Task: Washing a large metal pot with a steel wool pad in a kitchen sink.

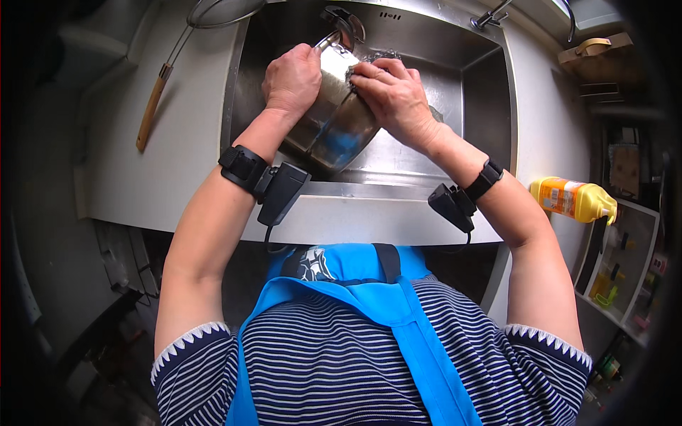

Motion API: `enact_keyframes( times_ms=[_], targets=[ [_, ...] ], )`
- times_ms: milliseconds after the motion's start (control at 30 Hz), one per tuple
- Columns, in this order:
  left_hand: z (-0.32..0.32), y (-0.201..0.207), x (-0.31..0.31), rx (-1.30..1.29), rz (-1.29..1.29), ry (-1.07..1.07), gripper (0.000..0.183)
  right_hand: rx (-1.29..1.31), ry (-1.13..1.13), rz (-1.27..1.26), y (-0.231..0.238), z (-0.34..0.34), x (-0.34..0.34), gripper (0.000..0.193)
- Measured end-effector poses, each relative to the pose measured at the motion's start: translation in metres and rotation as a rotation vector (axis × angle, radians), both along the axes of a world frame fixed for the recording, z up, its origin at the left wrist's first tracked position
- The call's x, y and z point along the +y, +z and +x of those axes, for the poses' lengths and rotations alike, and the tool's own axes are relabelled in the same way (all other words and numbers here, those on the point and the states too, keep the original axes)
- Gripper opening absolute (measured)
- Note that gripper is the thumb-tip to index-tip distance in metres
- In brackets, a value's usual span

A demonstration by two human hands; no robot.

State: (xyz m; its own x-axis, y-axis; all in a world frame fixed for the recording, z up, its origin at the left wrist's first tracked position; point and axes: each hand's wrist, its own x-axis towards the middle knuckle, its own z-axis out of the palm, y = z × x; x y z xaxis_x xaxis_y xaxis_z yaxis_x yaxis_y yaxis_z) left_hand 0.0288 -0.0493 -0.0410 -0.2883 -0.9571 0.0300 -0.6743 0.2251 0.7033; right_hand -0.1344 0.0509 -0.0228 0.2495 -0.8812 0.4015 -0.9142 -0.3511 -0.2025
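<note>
A shiny stainless steel pot (344,131) lies tilted inside the metal sink (486,92). My left hand (293,79) is closed round the pot's metal handle (328,40) at its upper left. Against the pot's side, my right hand (398,99) presses a wad of steel wool (349,77), its fingers bent over it. Most of the wad is hidden under those fingers. The pot's opening and inside cannot be made out clearly.
Left of the sink, a wire strainer with a wooden handle (153,106) lies on the white counter (188,135). A dark faucet head (346,25) hangs close above the pot. A yellow pump bottle (574,199) lies at the right, near an open shelf (618,263).
</note>
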Motion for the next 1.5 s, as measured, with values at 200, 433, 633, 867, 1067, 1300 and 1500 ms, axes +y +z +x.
enact_keyframes(
  times_ms=[200,433,633,867,1067,1300,1500],
  targets=[
    [0.0,0.0,0.003,-0.016,-0.014,-0.005,0.033,0.056,-0.006,0.028,0.003,0.002,0.003,0.021],
    [-0.002,0.001,0.002,0.016,-0.031,-0.014,0.033,0.042,-0.103,0.086,-0.006,-0.018,-0.008,0.021],
    [-0.005,0.004,0.001,0.034,0.069,-0.029,0.033,-0.114,-0.206,0.138,-0.016,-0.032,-0.021,0.022],
    [0.005,-0.004,-0.012,0.345,0.419,-0.035,0.031,0.083,-0.045,0.014,0.002,0.018,0.001,0.03],
    [0.007,0.008,-0.006,0.573,0.623,0.011,0.031,0.098,-0.074,0.005,0.005,0.03,-0.013,0.032],
    [0.013,-0.009,0.006,0.237,0.258,-0.005,0.04,0.163,-0.041,-0.002,0.004,0.036,-0.016,0.03],
    [0.01,-0.004,0.015,0.097,0.114,-0.031,0.04,0.143,-0.057,0.078,0.008,0.03,-0.024,0.033]
  ],
)
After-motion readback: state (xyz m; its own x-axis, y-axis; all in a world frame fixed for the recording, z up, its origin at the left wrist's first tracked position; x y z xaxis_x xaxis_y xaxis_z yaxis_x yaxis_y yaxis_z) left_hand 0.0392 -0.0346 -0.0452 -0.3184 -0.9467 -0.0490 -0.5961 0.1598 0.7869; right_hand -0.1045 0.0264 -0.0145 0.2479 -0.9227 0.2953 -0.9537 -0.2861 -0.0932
